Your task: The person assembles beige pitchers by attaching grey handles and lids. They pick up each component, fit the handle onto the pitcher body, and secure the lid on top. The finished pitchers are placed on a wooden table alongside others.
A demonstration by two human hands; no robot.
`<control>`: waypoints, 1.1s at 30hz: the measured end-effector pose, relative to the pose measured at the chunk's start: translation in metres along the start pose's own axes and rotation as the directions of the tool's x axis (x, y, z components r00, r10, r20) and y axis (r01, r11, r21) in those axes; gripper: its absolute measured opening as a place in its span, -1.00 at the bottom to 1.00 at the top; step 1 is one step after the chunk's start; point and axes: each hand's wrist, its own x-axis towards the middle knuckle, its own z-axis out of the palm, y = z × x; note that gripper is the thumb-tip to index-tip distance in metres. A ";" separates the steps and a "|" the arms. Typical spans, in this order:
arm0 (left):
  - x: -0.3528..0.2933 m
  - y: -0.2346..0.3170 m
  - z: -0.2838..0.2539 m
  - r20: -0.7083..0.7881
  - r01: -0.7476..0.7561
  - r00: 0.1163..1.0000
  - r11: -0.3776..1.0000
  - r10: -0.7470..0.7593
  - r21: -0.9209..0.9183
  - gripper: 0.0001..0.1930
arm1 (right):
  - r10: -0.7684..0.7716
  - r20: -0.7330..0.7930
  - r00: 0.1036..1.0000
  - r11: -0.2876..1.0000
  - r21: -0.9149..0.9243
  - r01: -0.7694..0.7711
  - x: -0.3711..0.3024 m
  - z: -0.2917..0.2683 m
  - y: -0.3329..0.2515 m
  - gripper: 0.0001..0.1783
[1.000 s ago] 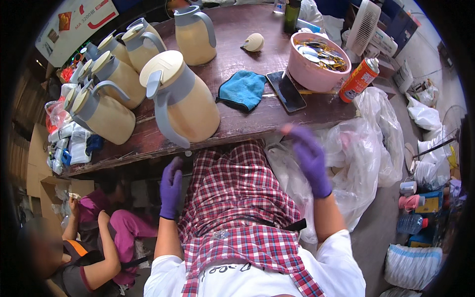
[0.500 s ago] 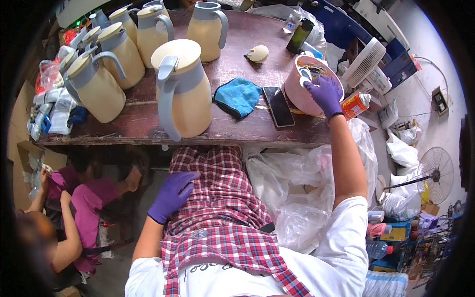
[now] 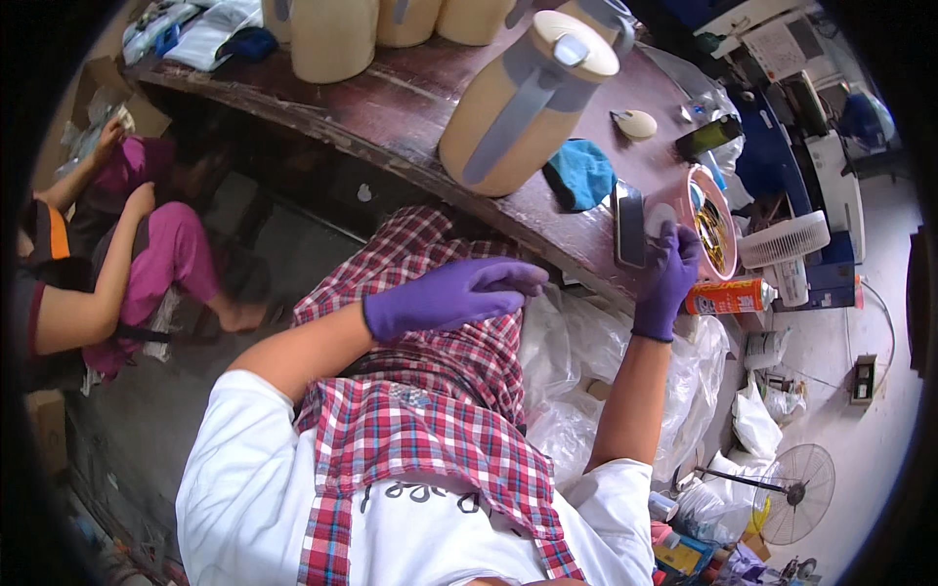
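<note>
My right hand [image 3: 669, 273], in a purple glove, pinches a small white round piece [image 3: 661, 217] beside the pink bucket [image 3: 698, 181]; its exact kind is unclear. My left hand [image 3: 445, 298], gloved in purple too, hovers over my checked apron with fingers stretched out and nothing in it. On the table near the front edge stands a beige vacuum jug [image 3: 581, 115] with a grey handle. Right of it lie a blue cloth [image 3: 581, 176] and a dark phone [image 3: 630, 227], the phone just left of my right hand.
Behind, several more beige jugs [image 3: 332, 39] stand on the dark table [image 3: 410, 112]. A cream lid-like piece [image 3: 636, 124] and a green bottle [image 3: 708, 138] lie farther back. An orange-red spray can [image 3: 725, 296] is by the bucket. At left sits another person [image 3: 186, 249].
My right hand has come out of the bucket toward me, the white piece in its fingers. My left hand has lifted and moved right. The view has turned.
</note>
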 end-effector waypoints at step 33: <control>-0.015 -0.060 -0.062 -0.300 -0.304 0.949 0.528 0.095 -0.793 -0.66 | 0.204 0.308 0.929 0.910 0.289 -0.296 -0.131 0.110 -0.003 -0.88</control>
